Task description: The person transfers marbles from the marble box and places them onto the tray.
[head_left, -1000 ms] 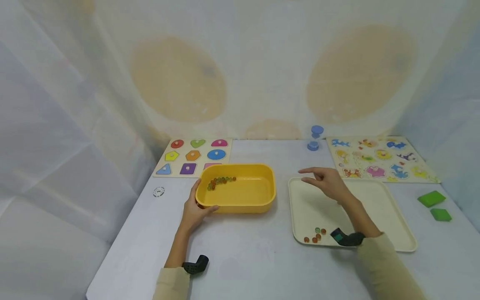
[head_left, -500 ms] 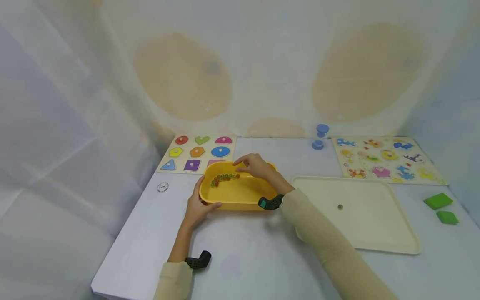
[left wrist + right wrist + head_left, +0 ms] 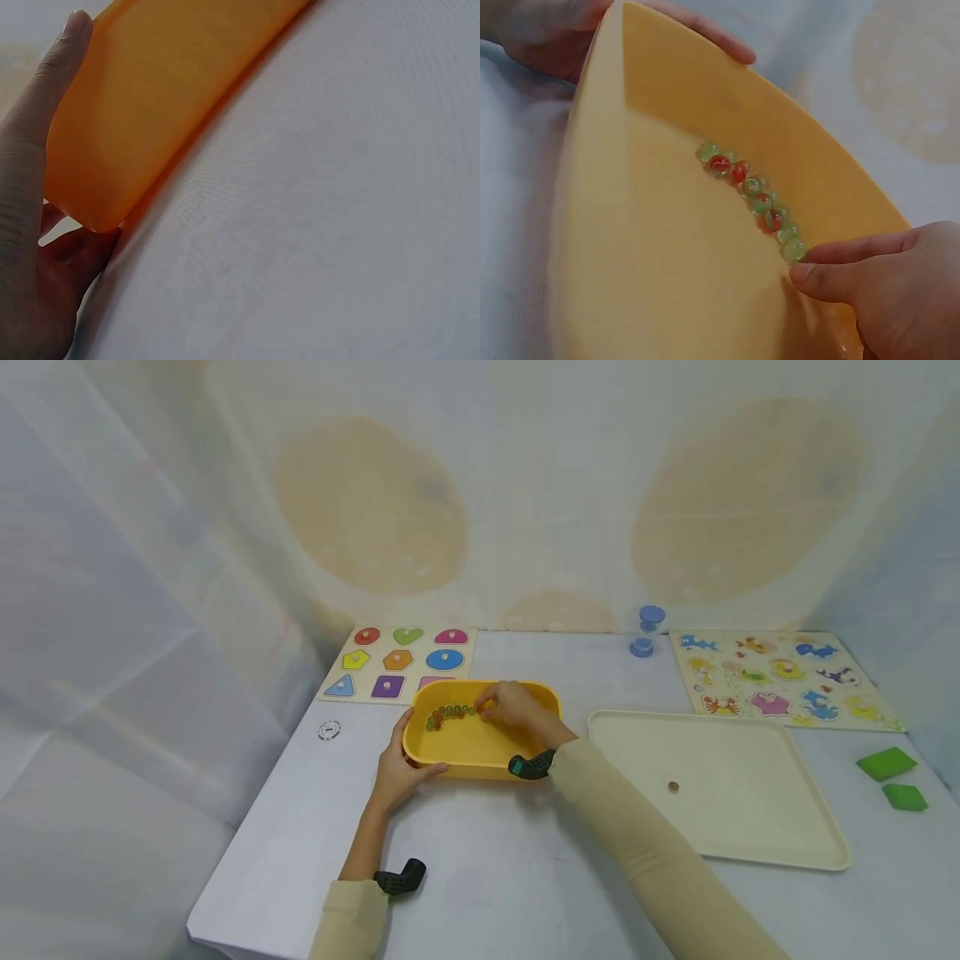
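My left hand (image 3: 395, 772) grips the left end of a yellow plastic tub (image 3: 465, 752), with the thumb along its front wall. In the left wrist view the thumb and fingers bend around the tub's corner. Inside the tub, a line of green and red glass marbles (image 3: 754, 185) lies against the far wall. My right hand (image 3: 513, 703) reaches into the tub at the right end of that line. Thumb and forefinger come together there, pinching the end marble, which their tips mostly hide.
A cream tray (image 3: 750, 777) lies to the right with a marble (image 3: 673, 787) on it; the right sleeve covers its left part. Behind stand a shape puzzle (image 3: 397, 664), a blue hourglass (image 3: 647, 631) and an animal puzzle (image 3: 787, 681). Green blocks (image 3: 887, 763) lie far right.
My right hand has swung left from above the tray into the tub, and its thumb and forefinger have closed at the marble line. The left hand keeps its grip.
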Available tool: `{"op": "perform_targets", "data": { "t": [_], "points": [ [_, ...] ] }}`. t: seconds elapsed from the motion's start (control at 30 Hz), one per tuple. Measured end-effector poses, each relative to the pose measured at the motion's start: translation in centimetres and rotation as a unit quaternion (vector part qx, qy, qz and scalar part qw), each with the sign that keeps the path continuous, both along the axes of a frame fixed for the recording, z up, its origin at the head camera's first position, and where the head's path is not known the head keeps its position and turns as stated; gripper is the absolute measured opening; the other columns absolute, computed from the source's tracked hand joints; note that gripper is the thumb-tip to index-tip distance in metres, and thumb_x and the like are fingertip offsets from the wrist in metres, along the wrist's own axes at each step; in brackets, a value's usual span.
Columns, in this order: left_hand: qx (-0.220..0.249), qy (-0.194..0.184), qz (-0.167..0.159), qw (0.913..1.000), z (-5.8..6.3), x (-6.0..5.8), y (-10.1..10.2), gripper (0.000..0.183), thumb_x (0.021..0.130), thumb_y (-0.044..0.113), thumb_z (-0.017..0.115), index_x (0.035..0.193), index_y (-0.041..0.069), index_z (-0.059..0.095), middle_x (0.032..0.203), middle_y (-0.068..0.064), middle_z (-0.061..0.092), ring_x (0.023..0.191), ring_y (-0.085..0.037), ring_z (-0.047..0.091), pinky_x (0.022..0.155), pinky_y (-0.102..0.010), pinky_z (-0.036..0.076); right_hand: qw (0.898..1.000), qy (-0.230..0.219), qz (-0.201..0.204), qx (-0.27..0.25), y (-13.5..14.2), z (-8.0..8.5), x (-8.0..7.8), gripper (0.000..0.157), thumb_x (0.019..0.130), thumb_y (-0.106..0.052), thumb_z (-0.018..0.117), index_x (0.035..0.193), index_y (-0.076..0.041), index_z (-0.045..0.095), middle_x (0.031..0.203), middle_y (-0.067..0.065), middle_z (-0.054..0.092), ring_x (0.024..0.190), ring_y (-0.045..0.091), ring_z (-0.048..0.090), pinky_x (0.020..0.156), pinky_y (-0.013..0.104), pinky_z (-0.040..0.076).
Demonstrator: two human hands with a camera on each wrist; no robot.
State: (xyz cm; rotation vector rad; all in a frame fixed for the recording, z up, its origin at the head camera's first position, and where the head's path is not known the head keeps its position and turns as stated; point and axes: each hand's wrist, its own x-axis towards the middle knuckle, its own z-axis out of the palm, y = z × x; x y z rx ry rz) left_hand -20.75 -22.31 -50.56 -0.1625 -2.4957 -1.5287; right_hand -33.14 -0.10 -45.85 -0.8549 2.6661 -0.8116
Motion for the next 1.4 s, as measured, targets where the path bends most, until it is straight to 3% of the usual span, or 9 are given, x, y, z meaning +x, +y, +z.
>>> {"op": "perform_targets", "data": {
  "t": [0.17, 0.27, 0.37, 0.5, 0.57, 0.7, 0.97, 1.23, 1.4],
  "points": [
    [-0.002, 0.0, 0.002, 1.0, 0.1, 0.0, 0.0, 0.101, 0.061, 0.037, 0.081, 0.141, 0.035, 0.019, 0.14, 0.0, 0.037, 0.12, -0.019, 0.043, 0.098, -0.041, 0.038, 1.0, 0.016, 0.001, 0.003, 0.1, 0.0, 0.1, 0.017, 0.084, -0.018, 0.064, 0.098, -0.012, 0.07, 0.104, 0.0, 0.065, 0.091, 0.017, 0.052, 0.085, 0.03, 0.043],
    [-0.001, -0.003, 0.006, 1.0, 0.2, 0.1, 0.0, 0.1, 0.061, 0.036, 0.081, 0.141, 0.035, 0.019, 0.141, 0.002, 0.036, 0.121, -0.019, 0.042, 0.099, -0.042, 0.037, 0.999, 0.032, -0.002, -0.039, 0.9, 1.4, 0.6, 0.019, 0.083, -0.019, 0.064, 0.099, -0.01, 0.07, 0.097, 0.002, 0.067, 0.074, 0.016, 0.05, 0.069, 0.027, 0.043],
    [-0.001, -0.004, 0.009, 1.0, 0.3, 0.1, 0.0, 0.1, 0.062, 0.035, 0.081, 0.141, 0.035, 0.019, 0.141, 0.002, 0.035, 0.121, -0.019, 0.042, 0.099, -0.042, 0.037, 0.995, 0.049, -0.014, -0.085, 2.9, 3.3, 1.5, 0.024, 0.083, -0.025, 0.063, 0.1, -0.01, 0.069, 0.071, 0.0, 0.061, 0.056, 0.014, 0.038, 0.052, 0.022, 0.032],
    [-0.005, -0.004, 0.007, 1.0, 0.4, 0.1, 0.1, 0.1, 0.063, 0.035, 0.081, 0.141, 0.036, 0.019, 0.142, 0.002, 0.034, 0.122, -0.02, 0.042, 0.099, -0.043, 0.036, 0.991, 0.074, -0.053, -0.103, 7.6, 5.3, 3.2, 0.026, 0.082, -0.032, 0.063, 0.102, -0.015, 0.069, 0.054, 0.0, 0.035, 0.05, 0.016, 0.033, 0.045, 0.023, 0.025],
    [-0.008, -0.006, 0.008, 0.9999, 0.5, 0.2, 0.1, 0.1, 0.063, 0.035, 0.081, 0.141, 0.036, 0.018, 0.142, 0.003, 0.034, 0.122, -0.02, 0.041, 0.099, -0.042, 0.036, 0.988, 0.087, -0.073, -0.103, 10.4, 5.6, 4.2, 0.025, 0.081, -0.031, 0.064, 0.102, -0.018, 0.068, 0.054, 0.0, 0.035, 0.05, 0.017, 0.034, 0.044, 0.023, 0.026],
    [-0.008, -0.005, 0.012, 0.9999, 0.7, 0.2, 0.1, 0.1, 0.063, 0.033, 0.081, 0.141, 0.036, 0.018, 0.142, 0.003, 0.034, 0.122, -0.02, 0.041, 0.099, -0.043, 0.035, 0.983, 0.119, -0.097, -0.103, 16.4, 4.7, 6.2, 0.024, 0.082, -0.03, 0.064, 0.102, -0.017, 0.068, 0.053, -0.002, 0.035, 0.048, 0.013, 0.032, 0.041, 0.023, 0.026],
    [-0.01, -0.003, 0.013, 0.9999, 0.7, 0.4, -0.3, 0.1, 0.063, 0.034, 0.081, 0.141, 0.037, 0.018, 0.142, 0.004, 0.034, 0.122, -0.021, 0.041, 0.099, -0.043, 0.036, 0.978, 0.138, -0.144, -0.054, 25.4, 0.0, 9.4, 0.021, 0.082, -0.025, 0.065, 0.099, -0.014, 0.068, 0.051, -0.006, 0.033, 0.045, 0.005, 0.024, 0.039, 0.021, 0.024],
    [-0.005, -0.004, 0.018, 0.9998, 0.6, 0.4, -0.2, 0.099, 0.064, 0.03, 0.081, 0.141, 0.035, 0.019, 0.14, 0.004, 0.037, 0.118, -0.02, 0.045, 0.096, -0.042, 0.039, 0.981, 0.066, -0.181, -0.018, 28.2, -2.0, 10.9, 0.026, 0.084, -0.03, 0.062, 0.104, -0.013, 0.067, 0.055, -0.004, 0.033, 0.049, 0.007, 0.025, 0.042, 0.023, 0.022],
    [-0.007, -0.003, 0.013, 0.9999, 0.6, 0.4, -0.1, 0.099, 0.064, 0.03, 0.08, 0.141, 0.034, 0.018, 0.141, 0.002, 0.036, 0.119, -0.021, 0.044, 0.097, -0.043, 0.038, 0.978, 0.111, -0.172, -0.041, 27.2, -1.0, 10.4, 0.03, 0.082, -0.031, 0.064, 0.106, -0.014, 0.066, 0.053, -0.006, 0.034, 0.046, 0.005, 0.025, 0.039, 0.022, 0.024]
  ]
}}
